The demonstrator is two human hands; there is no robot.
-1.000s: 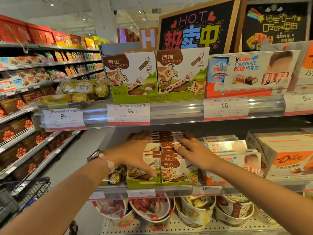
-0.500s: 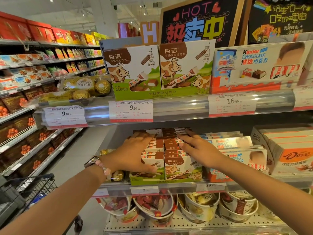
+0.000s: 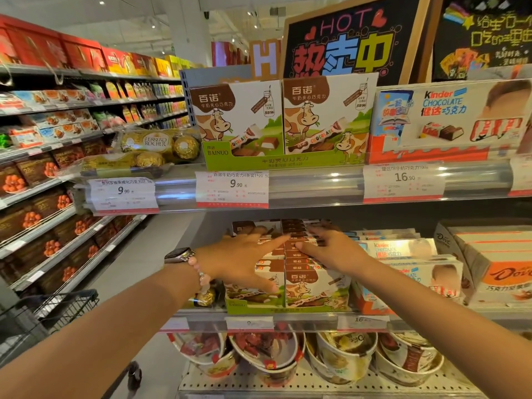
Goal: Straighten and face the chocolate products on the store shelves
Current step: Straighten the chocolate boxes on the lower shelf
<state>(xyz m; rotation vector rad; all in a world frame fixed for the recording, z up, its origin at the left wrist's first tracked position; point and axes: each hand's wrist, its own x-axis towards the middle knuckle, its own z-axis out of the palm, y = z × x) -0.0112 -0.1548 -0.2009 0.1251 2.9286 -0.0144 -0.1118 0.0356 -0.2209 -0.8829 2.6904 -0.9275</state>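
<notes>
Two rows of Bainuo cow-print chocolate boxes (image 3: 313, 286) stand in a green display tray (image 3: 253, 308) on the middle shelf. My left hand (image 3: 244, 257), with a watch and bead bracelet on its wrist, lies flat on top of the left row, fingers straight, thumb down over the front box. My right hand (image 3: 331, 249) rests with spread, straight fingers on top of the right row, further back. The front box of the right row faces forward. Two more Bainuo boxes (image 3: 282, 119) stand on the upper shelf.
Kinder chocolate boxes (image 3: 414, 269) lie right of the tray, Dove boxes (image 3: 501, 272) further right. Ferrero Rocher packs (image 3: 155, 145) sit upper left. Chocolate tubs (image 3: 339, 355) fill the shelf below. A shopping cart (image 3: 57, 315) stands at lower left beside the aisle shelving.
Both hands have slid further back along the tops of the Bainuo rows, and the view has moved closer and lower towards the shelf.
</notes>
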